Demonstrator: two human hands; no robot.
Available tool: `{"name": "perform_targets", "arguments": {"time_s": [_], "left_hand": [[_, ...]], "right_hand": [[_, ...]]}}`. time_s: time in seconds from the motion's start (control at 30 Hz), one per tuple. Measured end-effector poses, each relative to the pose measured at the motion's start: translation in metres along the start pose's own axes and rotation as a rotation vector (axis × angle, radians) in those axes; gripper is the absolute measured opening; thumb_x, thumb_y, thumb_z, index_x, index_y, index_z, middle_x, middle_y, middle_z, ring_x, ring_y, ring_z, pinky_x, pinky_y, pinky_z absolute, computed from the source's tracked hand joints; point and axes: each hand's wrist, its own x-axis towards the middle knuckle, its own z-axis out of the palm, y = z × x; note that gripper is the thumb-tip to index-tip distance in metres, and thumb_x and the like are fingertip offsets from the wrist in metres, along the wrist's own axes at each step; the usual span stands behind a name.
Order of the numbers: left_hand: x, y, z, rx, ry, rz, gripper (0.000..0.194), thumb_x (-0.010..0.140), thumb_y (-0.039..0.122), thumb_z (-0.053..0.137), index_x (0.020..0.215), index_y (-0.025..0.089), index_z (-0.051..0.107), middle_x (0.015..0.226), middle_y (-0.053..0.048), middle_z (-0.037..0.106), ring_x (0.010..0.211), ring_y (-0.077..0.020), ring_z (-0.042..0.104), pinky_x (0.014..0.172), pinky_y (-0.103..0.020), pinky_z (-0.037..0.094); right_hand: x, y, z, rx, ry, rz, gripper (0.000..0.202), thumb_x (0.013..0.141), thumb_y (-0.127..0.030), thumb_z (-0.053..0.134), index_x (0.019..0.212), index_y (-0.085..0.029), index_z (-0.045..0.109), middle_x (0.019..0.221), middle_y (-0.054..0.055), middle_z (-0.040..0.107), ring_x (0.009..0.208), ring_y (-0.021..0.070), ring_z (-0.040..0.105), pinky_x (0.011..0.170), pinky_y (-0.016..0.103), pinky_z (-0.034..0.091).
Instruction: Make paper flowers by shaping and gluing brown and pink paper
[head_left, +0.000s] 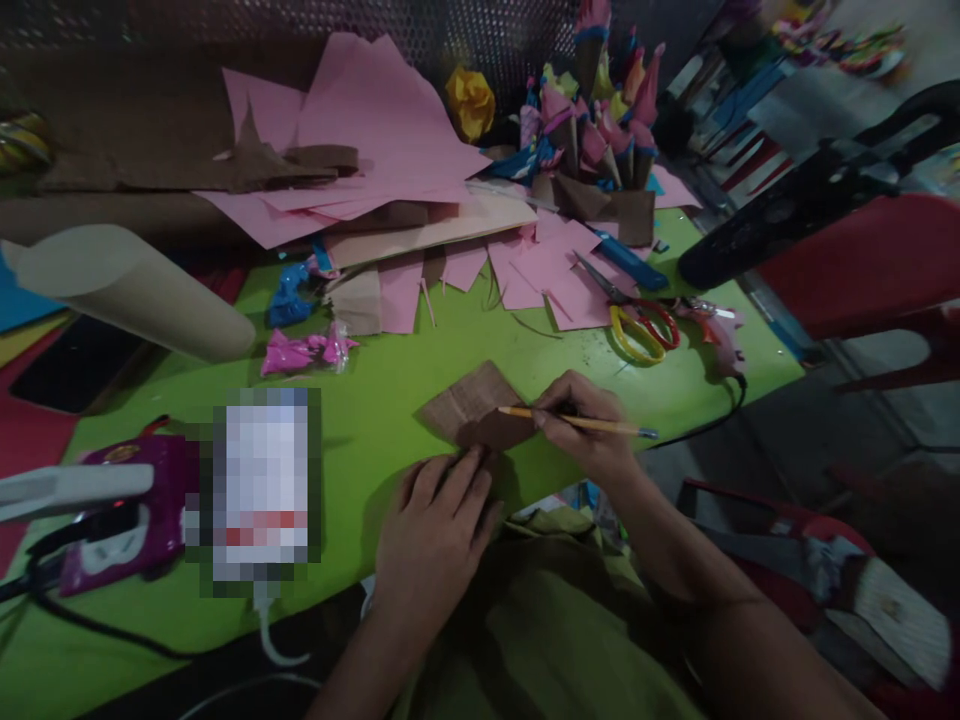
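Note:
A square of brown paper lies turned cornerwise on the green table in front of me. On its near part is a darker brown piece; I cannot tell whether it is a separate cutout. My left hand rests with fingers stretched out, their tips on the near edge of the brown pieces. My right hand grips a yellow pencil, its tip touching the dark piece near its upper edge. The pencil's blunt end points right.
Scissors, a blue cutter and a pink glue gun lie at the right. Pink paper sheets and paper flowers stand behind. A cardboard roll, a phone and a purple power strip are at left.

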Motion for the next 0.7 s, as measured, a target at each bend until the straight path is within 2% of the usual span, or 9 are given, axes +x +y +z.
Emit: {"name": "perform_targets", "arguments": {"time_s": [0.23,0.4,0.53,0.6,0.7], "left_hand": [[0.0009,-0.0017,-0.0011,-0.012,-0.009,0.004,0.034,0.096,0.027,0.052,0.126,0.022,0.068,0.122,-0.007,0.073,0.106,-0.0251,0.062,0.093,-0.041,0.048],[0.0014,-0.0013,-0.0018,0.004,-0.008,0.001,0.040,0.095,0.026,0.053,0.133,0.021,0.063,0.120,-0.007,0.074,0.105,-0.0243,0.062,0.093,-0.039,0.047],[0.0012,-0.0012,-0.0014,0.020,0.001,0.012,0.037,0.096,0.027,0.051,0.130,0.019,0.066,0.121,-0.007,0.073,0.105,-0.0246,0.062,0.094,-0.040,0.047],[0.0009,-0.0007,-0.0016,0.022,0.001,-0.002,0.036,0.096,0.029,0.053,0.127,0.021,0.067,0.123,-0.009,0.072,0.108,-0.0259,0.061,0.095,-0.041,0.047],[0.0008,0.0014,-0.0034,0.039,-0.015,-0.085,0.034,0.093,0.033,0.059,0.124,0.027,0.070,0.133,-0.012,0.064,0.123,-0.0314,0.055,0.099,-0.047,0.046]], "right_hand": [[0.0014,0.0026,-0.0036,-0.033,0.142,0.032,0.015,0.075,-0.026,0.063,0.064,-0.023,0.053,0.054,-0.004,0.053,0.050,0.0119,0.046,0.047,0.025,0.034],[0.0017,0.0027,-0.0035,-0.045,0.195,0.015,0.013,0.074,-0.022,0.062,0.064,-0.022,0.053,0.054,-0.004,0.053,0.050,0.0121,0.045,0.048,0.025,0.033],[0.0014,0.0015,-0.0031,-0.046,0.204,0.004,0.014,0.075,-0.021,0.061,0.064,-0.022,0.052,0.054,-0.004,0.052,0.050,0.0121,0.045,0.048,0.026,0.032],[0.0014,0.0013,-0.0030,-0.048,0.200,0.001,0.014,0.075,-0.021,0.061,0.065,-0.022,0.052,0.054,-0.004,0.052,0.050,0.0121,0.045,0.048,0.026,0.032],[0.0016,0.0019,-0.0030,-0.044,0.196,0.003,0.014,0.074,-0.021,0.061,0.064,-0.022,0.052,0.054,-0.004,0.052,0.050,0.0120,0.045,0.048,0.025,0.032]]}}
